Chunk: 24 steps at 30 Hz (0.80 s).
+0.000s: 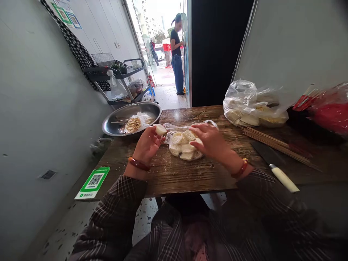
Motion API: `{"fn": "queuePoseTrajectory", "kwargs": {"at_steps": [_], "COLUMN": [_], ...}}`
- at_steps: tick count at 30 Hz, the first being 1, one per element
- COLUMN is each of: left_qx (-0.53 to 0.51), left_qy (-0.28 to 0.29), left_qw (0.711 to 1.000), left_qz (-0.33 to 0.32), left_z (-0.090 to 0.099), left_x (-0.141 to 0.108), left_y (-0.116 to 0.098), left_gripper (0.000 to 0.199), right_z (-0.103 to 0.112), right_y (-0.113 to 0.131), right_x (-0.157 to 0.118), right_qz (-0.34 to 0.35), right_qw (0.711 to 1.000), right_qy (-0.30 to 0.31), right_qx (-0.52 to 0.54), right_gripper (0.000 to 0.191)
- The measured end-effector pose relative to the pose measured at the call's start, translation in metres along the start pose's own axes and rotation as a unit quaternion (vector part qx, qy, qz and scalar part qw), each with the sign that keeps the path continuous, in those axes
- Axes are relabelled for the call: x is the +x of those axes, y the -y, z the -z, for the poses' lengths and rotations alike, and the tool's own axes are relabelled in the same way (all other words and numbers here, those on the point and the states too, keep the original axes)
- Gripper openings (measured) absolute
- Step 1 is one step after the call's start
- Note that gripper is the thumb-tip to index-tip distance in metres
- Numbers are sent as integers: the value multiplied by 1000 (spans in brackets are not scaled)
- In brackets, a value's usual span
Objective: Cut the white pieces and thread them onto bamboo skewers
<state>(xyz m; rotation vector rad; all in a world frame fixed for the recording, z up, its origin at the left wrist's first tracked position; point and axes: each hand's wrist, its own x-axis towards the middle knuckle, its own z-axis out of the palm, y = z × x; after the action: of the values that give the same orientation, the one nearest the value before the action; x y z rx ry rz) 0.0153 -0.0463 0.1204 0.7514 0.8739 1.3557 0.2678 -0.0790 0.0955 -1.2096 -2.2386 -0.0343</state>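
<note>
My left hand (150, 143) is closed on a pale round slice (160, 129), held between thumb and fingers at the left of a clear plastic bag (171, 135). The bag lies open on the wooden table, filled with similar pale, porous-looking round slices (185, 148); their exact kind I cannot make out. Over the bag's right side reaches my right hand (208, 139), its fingers and thumb apart beside the top slices. Whether its fingertips touch a slice is unclear.
A steel bowl (108, 125) with skewered slices (132, 125) stands left. On the right are a knife (284, 177), bamboo skewers (272, 142) and a filled plastic bag (241, 103). A QR card (93, 183) lies at the left edge. A person (176, 54) stands in the doorway.
</note>
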Motion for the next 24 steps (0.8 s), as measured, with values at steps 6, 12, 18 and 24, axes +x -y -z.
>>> {"fn": "queuePoseTrajectory", "kwargs": {"at_steps": [6, 12, 18, 24], "left_qx": [12, 56, 170, 188], "left_qy": [-10, -27, -72, 211], "left_qw": [1000, 998, 965, 950], "left_qz": [-8, -19, -184, -132], "left_z": [3, 25, 24, -33], "left_x": [-13, -13, -34, -71], "left_y": [0, 20, 22, 43], "left_gripper": [9, 7, 19, 19], "right_z": [-39, -41, -31, -55], "right_y": [59, 45, 18, 0], "right_x": [-15, -45, -80, -93], "right_qz": [99, 84, 29, 5], "right_qw": [978, 970, 987, 983], "right_qy": [185, 217, 142, 172], "right_qx": [-17, 66, 72, 69], "right_gripper": [47, 49, 39, 37]}}
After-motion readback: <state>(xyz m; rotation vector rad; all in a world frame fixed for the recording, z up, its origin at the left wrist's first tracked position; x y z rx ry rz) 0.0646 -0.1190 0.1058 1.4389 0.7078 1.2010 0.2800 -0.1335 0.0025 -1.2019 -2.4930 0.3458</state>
